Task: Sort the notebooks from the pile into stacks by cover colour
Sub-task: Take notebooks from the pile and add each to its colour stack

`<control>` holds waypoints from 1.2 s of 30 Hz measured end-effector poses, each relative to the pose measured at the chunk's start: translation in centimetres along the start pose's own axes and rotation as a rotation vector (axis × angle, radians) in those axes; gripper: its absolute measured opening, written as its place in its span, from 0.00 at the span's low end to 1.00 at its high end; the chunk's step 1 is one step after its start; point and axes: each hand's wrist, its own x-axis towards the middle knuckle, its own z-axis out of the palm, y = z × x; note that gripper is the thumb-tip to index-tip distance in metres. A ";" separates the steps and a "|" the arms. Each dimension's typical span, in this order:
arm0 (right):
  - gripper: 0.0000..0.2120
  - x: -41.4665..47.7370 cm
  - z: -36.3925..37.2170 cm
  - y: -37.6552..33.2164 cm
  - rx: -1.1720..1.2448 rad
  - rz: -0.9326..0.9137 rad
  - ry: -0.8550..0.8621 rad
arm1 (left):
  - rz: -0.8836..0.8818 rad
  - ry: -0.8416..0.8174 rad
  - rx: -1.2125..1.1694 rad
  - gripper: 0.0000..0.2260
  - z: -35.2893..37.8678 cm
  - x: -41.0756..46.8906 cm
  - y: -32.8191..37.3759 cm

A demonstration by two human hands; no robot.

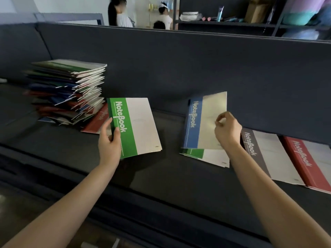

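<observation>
A tall untidy pile of notebooks [68, 88] stands at the left of the dark surface. My left hand [109, 140] grips a green notebook [136, 126] by its spine edge, held just above the surface. My right hand [227, 131] pinches the right edge of a blue notebook [202, 120], which is tilted up over a green notebook [206, 154] lying flat beneath it. To the right lie a grey notebook [268, 154] and a red notebook [308, 163], side by side.
A red notebook [96, 122] pokes out from under the pile's right foot. A dark padded partition [179, 68] rises right behind the notebooks. Beyond it stand people [121, 13] and shelving [232, 15] with items.
</observation>
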 end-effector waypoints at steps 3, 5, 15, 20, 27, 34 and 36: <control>0.11 -0.2 1.4 -2.1 0.047 -0.064 -0.039 | -0.008 -0.009 -0.021 0.17 -1.0 0.8 0.0; 0.09 -0.7 3.1 -2.9 0.071 -0.099 -0.094 | -0.007 -0.014 -0.034 0.18 -1.4 1.2 0.1; 0.25 -3.9 11.9 -3.1 -0.076 -0.079 -0.330 | -0.004 -0.078 -0.009 0.17 -3.1 3.3 -1.8; 0.30 -3.7 12.7 -3.3 -0.277 -0.071 -0.424 | -0.028 -0.087 -0.013 0.17 -3.1 4.2 -2.5; 0.19 -4.1 11.6 -4.5 -0.193 -0.224 -0.322 | -0.009 -0.150 -0.074 0.16 -1.2 4.8 -1.9; 0.24 -4.8 9.1 -4.7 0.465 0.149 -0.508 | 0.017 -0.260 -0.078 0.16 4.0 3.6 0.1; 0.28 -4.6 7.6 -3.6 0.626 0.255 -0.460 | 0.034 -0.297 -0.097 0.17 5.5 2.9 0.5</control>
